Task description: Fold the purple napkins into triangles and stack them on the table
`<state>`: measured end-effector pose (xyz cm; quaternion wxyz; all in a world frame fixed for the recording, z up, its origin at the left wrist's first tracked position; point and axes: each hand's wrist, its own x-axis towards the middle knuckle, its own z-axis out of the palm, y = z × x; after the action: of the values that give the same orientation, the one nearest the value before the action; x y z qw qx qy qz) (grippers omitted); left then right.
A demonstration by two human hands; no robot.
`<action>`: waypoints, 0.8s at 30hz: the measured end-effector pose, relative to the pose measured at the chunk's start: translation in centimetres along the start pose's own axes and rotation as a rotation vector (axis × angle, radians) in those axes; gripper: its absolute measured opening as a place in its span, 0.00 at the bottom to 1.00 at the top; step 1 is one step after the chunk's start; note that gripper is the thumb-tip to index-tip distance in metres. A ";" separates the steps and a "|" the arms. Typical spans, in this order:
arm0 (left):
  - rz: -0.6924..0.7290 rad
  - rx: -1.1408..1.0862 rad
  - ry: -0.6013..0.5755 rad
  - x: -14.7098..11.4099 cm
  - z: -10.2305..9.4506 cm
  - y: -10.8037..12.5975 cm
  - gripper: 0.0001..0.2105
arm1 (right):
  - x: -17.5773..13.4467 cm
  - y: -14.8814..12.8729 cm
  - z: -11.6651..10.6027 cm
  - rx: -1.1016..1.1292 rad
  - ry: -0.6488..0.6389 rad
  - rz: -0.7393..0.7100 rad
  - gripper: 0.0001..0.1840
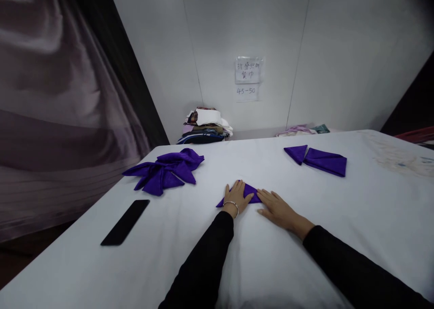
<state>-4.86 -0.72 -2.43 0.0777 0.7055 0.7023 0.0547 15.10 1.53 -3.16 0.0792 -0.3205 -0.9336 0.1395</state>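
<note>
A purple cloth napkin (250, 192), folded into a flat triangle, lies on the white-covered table in front of me. My left hand (236, 197), with a bracelet at the wrist, rests flat over its middle and left part, fingers spread. At the triangle's right corner, the fingertips of my right hand (276, 208) touch the cloth, fingers stretched out. Part of the napkin is hidden under my left hand. Farther right lie a folded purple triangle (297, 152) and a folded purple strip of cloth (326, 161), side by side.
A loose heap of purple cloths (166, 170) lies at the left, with a flat black rectangular object (125, 223) nearer me. Beyond the table (190, 264), folded fabrics (205, 126) are stacked by the wall. A handwritten sign (249, 70) hangs there. A shiny curtain (50, 96) hangs left.
</note>
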 end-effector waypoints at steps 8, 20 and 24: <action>0.005 0.002 0.004 0.1 0.0 0.0 0.34 | -1.8 0.3 -0.6 -0.022 -0.032 0.050 0.36; -0.002 0.001 0.006 0.3 0.0 0.1 0.34 | -5.3 1.3 -1.8 0.233 0.065 0.223 0.33; -0.002 -0.005 0.005 0.2 -0.2 0.1 0.33 | -5.1 1.9 -3.5 0.519 0.215 0.369 0.32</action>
<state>-4.77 -0.48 -2.17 0.0778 0.7043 0.7032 0.0582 21.02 0.58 -0.70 0.2298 -0.4660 -0.7795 0.3501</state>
